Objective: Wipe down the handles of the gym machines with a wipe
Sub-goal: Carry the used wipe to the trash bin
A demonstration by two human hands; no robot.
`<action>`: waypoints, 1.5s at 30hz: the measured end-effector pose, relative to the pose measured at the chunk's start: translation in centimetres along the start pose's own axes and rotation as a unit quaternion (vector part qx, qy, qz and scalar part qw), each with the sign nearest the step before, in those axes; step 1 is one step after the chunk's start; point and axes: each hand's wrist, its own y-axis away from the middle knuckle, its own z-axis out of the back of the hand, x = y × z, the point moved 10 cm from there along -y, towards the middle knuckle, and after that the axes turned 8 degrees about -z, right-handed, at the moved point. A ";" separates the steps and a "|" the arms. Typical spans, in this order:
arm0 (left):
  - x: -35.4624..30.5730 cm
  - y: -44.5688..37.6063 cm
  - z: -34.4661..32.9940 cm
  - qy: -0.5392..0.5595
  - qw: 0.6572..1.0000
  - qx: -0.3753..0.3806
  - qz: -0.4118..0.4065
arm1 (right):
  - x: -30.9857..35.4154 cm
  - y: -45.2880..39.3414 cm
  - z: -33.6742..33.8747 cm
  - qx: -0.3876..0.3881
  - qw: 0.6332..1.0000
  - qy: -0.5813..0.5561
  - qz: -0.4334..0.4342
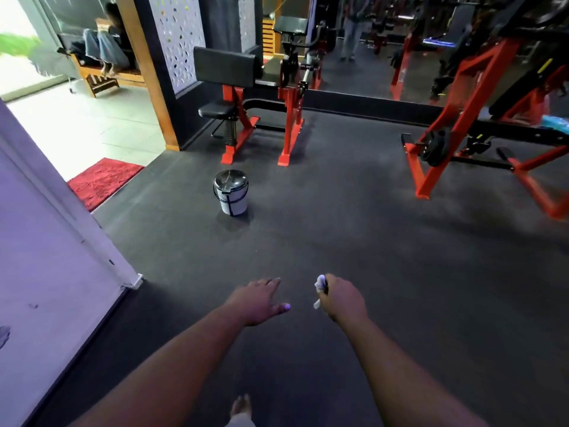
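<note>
The right hand [343,298] grips a white wipe [320,286]; just beside it, the left hand [260,300] hangs open, fingers straight, above the floor [338,226].

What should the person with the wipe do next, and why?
Probably step forward toward the red machine ahead. The right hand already grips the crumpled white wipe, and the left hand is open and holds nothing, but both hang over bare dark floor and touch no handle. The machines stand farther off, past the small lidded bin, so walking closer likely comes before any wiping.
</note>
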 end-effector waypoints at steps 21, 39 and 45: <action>15.7 -43.2 18.9 0.028 0.999 0.021 0.001 | 7.3 -48.7 4.0 0.014 0.999 0.031 -0.010; 28.3 -72.2 29.9 0.089 0.987 0.015 0.135 | 15.5 -88.6 4.6 0.131 0.982 0.078 0.111; 36.7 -80.3 33.2 0.149 0.972 0.020 0.180 | 22.0 -99.7 3.3 0.172 0.969 0.115 0.136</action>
